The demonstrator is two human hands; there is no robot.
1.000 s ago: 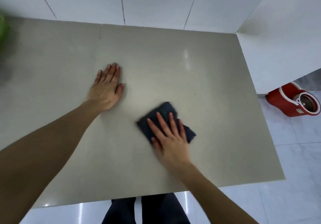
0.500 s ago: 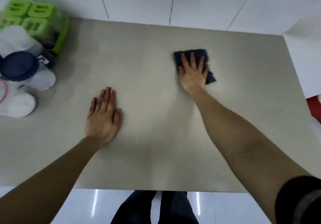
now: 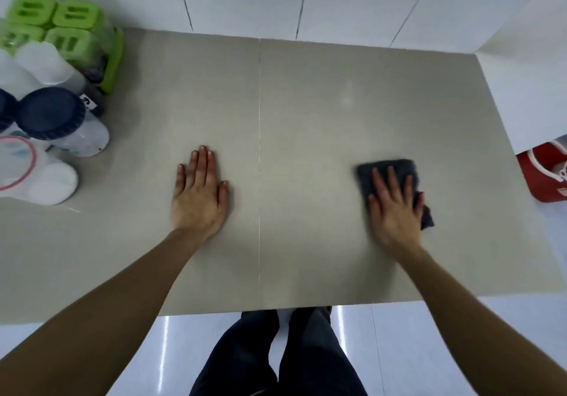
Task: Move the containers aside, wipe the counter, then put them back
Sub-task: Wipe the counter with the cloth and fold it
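Observation:
My right hand (image 3: 394, 210) presses flat, fingers spread, on a dark grey cloth (image 3: 391, 170) at the right part of the beige counter (image 3: 306, 104). My left hand (image 3: 199, 196) rests flat on the counter left of its centre seam. Several containers stand grouped at the counter's far left: a green-lidded set (image 3: 70, 30), a clear jar with a dark blue lid (image 3: 52, 113), a white bottle (image 3: 46, 64) and a clear tub with a pink rim (image 3: 18, 165).
White tiled wall runs along the back. A white side panel (image 3: 521, 73) closes the counter's right end. A red mop bucket (image 3: 543, 174) sits on the floor beyond the right edge. My legs stand at the counter's front edge.
My right hand has slid the cloth from the back middle of the counter toward the near right. My left hand has stayed flat in place.

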